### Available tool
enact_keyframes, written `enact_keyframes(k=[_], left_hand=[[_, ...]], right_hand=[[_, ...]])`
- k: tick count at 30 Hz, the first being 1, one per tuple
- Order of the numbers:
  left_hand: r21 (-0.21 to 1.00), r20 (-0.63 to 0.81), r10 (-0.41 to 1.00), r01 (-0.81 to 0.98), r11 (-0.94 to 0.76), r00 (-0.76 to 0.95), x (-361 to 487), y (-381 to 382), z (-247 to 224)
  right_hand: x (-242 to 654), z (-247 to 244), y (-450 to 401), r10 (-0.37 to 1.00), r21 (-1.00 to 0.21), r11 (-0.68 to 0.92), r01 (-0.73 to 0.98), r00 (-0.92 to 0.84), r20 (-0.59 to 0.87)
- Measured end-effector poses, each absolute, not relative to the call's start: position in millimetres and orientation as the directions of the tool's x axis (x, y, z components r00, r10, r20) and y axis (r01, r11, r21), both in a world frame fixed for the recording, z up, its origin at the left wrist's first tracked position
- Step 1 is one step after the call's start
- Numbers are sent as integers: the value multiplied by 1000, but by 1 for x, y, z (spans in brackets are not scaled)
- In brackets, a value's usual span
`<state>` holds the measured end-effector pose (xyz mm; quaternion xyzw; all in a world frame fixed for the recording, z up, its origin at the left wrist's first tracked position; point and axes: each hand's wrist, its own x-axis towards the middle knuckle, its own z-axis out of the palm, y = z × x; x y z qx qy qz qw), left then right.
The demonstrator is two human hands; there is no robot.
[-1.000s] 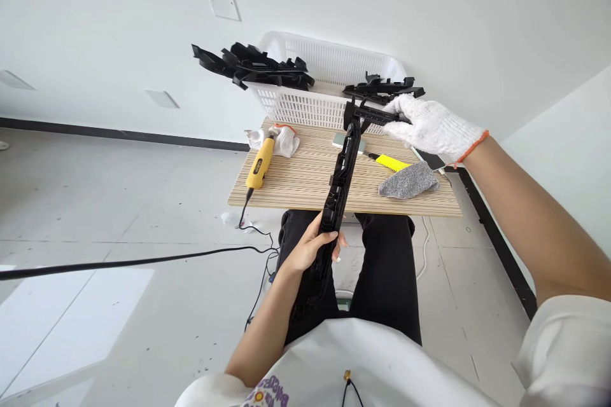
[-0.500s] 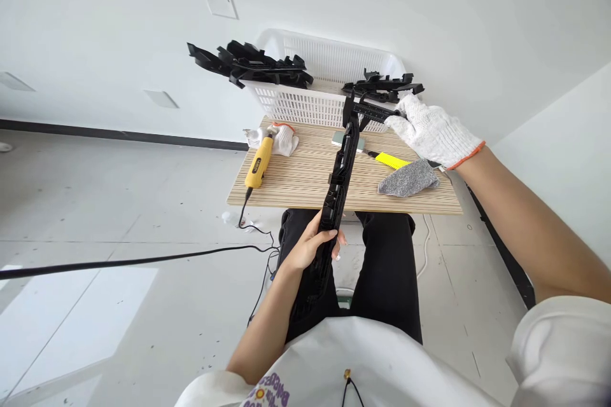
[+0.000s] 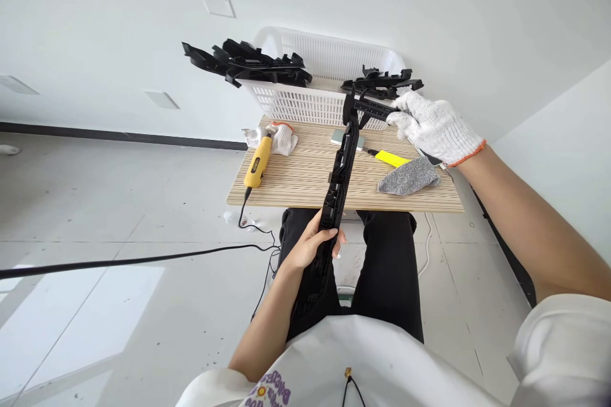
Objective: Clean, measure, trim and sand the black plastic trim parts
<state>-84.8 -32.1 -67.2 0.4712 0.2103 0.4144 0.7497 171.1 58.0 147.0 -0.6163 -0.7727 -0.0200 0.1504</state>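
My bare left hand (image 3: 312, 243) is wrapped round the lower half of a long black plastic part (image 3: 340, 181), which slants up and away from my lap over the table edge. In my right hand (image 3: 432, 127), wearing a white knit glove with an orange cuff, is a black caliper (image 3: 375, 109). The caliper's jaws are at the far end of the plastic part, one on either side of it; whether both touch cannot be made out. Beneath the gloved hand lies a grey cloth (image 3: 409, 177), beside a yellow-handled tool (image 3: 391, 158).
A white basket (image 3: 300, 103) at the back of the small wooden table (image 3: 286, 184) holds several black plastic parts (image 3: 252, 63). On the left lie a yellow corded power tool (image 3: 258, 162) and a white glove (image 3: 285, 138). A black cable (image 3: 143, 259) crosses the floor.
Almost nothing differs. The gloved right hand and caliper have shifted very slightly at the part's far end, and the view has moved a little.
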Motion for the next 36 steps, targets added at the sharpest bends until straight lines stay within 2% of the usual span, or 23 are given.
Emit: enact_keyframes(k=[6, 11, 22, 36], left_hand=[[879, 99, 805, -431, 205, 585, -84, -32, -70], [878, 102, 800, -431, 207, 591, -84, -32, -71], [883, 95, 792, -419, 213, 603, -83, -32, -71], [896, 97, 788, -398, 196, 607, -84, -31, -72]], right_hand=[[185, 140, 68, 868, 25, 319, 948, -302, 395], [189, 134, 67, 834, -74, 379, 923, -305, 459], [192, 133, 61, 827, 185, 308, 933, -358, 433], [194, 131, 60, 831, 254, 259, 932, -349, 433]])
